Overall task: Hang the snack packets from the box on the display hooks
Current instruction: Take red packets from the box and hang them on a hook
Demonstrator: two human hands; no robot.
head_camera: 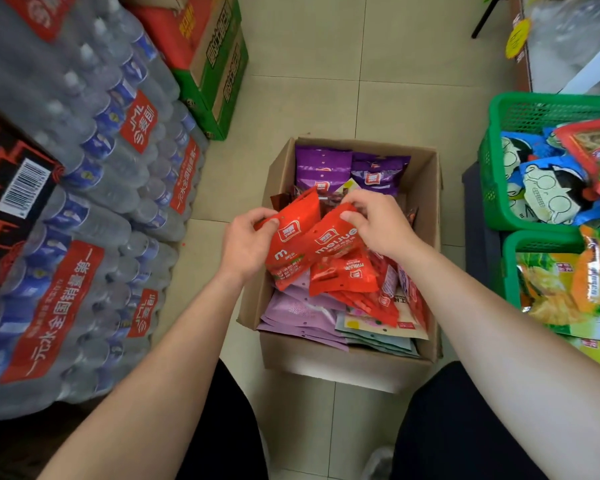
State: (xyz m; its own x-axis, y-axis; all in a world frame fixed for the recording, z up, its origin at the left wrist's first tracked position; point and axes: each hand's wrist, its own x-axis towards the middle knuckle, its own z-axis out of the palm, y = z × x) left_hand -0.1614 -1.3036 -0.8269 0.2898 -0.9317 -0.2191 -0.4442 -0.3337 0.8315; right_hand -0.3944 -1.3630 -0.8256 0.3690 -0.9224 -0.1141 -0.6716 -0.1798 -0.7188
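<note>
"meijue" on red packet (334, 241), "今麦郎" and "全国销量第一" on red water-pack labels (61, 308)

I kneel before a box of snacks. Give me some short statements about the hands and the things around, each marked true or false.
1. The left hand grips a red packet. True.
2. The right hand holds nothing. False: it pinches a second red packet.
3. Purple packets lie at the far end of the box. True.
4. The baskets are blue. False: they are green.
</note>
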